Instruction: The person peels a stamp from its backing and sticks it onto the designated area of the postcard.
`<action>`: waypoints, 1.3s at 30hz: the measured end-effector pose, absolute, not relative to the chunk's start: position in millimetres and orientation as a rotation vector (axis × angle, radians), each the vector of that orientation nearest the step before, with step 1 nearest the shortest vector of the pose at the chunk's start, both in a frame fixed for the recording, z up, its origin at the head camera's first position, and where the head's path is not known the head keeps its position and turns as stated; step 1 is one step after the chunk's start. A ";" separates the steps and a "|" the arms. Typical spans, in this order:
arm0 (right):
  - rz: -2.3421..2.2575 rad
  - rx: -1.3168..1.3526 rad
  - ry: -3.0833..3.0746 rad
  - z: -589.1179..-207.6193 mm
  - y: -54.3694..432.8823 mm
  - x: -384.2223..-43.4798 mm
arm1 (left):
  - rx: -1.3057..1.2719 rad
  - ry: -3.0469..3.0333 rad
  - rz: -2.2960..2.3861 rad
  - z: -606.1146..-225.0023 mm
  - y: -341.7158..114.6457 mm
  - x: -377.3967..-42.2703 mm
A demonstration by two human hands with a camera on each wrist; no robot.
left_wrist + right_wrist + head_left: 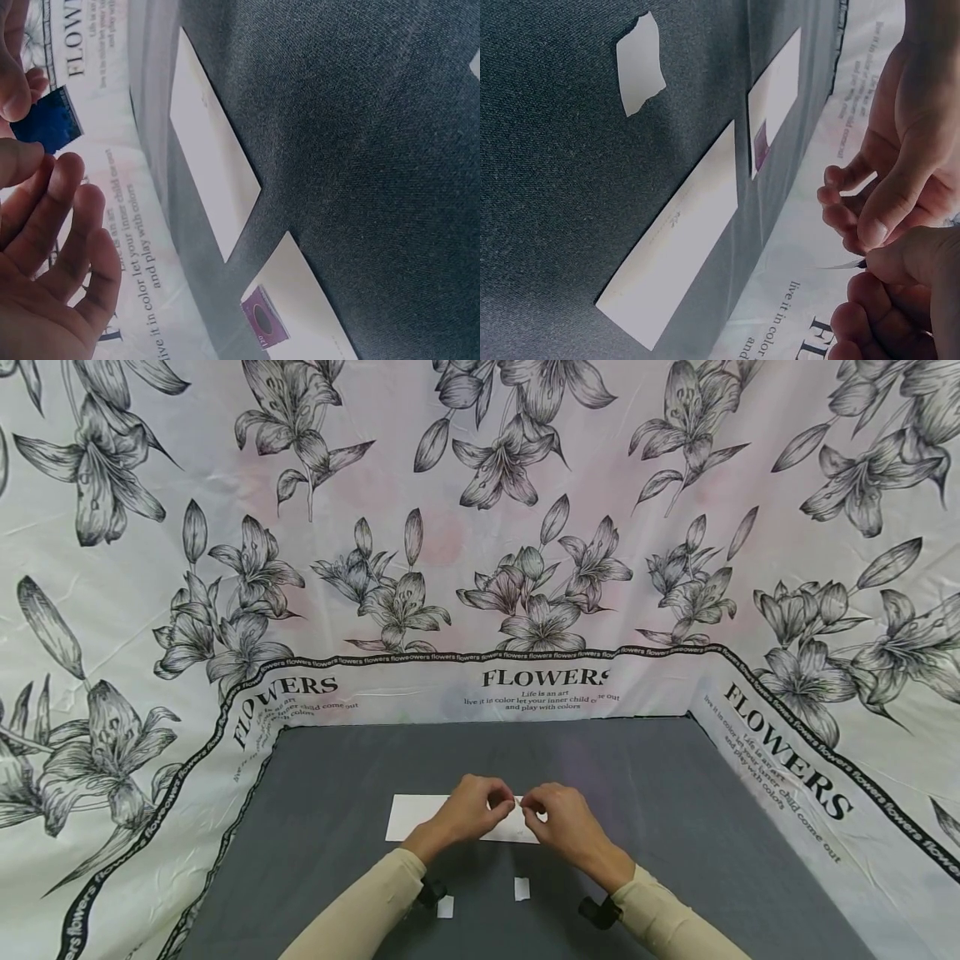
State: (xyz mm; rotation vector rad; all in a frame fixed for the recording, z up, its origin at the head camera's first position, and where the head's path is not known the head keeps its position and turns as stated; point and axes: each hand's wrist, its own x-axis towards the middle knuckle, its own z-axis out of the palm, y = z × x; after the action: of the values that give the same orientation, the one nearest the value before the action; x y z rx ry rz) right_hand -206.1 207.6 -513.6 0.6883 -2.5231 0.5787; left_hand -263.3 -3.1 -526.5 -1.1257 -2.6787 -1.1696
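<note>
My left hand [467, 812] and right hand [567, 825] meet above two long white paper rectangles. Between their thumbs and fingertips, both pinch a small blue stamp [51, 124]; the right wrist view has it nearly edge-on. Below, the left white paper [311, 319] bears a purple stamp [264, 319] marked with a dark oval, near one corner. Beside it, the right white paper [679, 244] shows faint small print on its face. In the head view the hands cover part of both papers.
Two small white paper pieces [522, 889] lie nearer on the dark grey cloth [337, 793], one beside my left wrist; the other has a ragged edge. White fabric printed with flowers [525, 627] walls the surface at the back and sides. Each wrist wears a black strap [598, 912].
</note>
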 end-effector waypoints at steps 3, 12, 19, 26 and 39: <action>0.581 0.685 -2.522 -512.4 207.6 -205.1 | -1.101 -2.681 -1.171 -526.8 -3.3 -264.3; 0.603 0.673 -2.528 -511.5 207.1 -203.0 | -1.074 -2.685 -1.169 -528.7 -3.3 -264.8; 0.619 0.673 -2.533 -512.8 208.4 -202.4 | -1.066 -2.694 -1.175 -529.5 -3.7 -264.5; 0.638 0.654 -2.533 -512.9 210.9 -203.7 | -1.115 -2.661 -1.179 -527.6 -2.7 -267.4; 0.688 0.594 -2.537 -505.9 216.5 -210.0 | -1.123 -2.633 -1.197 -521.4 0.1 -272.8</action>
State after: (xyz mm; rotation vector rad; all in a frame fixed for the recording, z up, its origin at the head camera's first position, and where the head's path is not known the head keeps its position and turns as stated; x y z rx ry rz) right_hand -210.0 216.5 -505.9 0.5937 -2.5369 0.6876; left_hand -272.8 0.1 -521.4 -1.1234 -2.6326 -1.1966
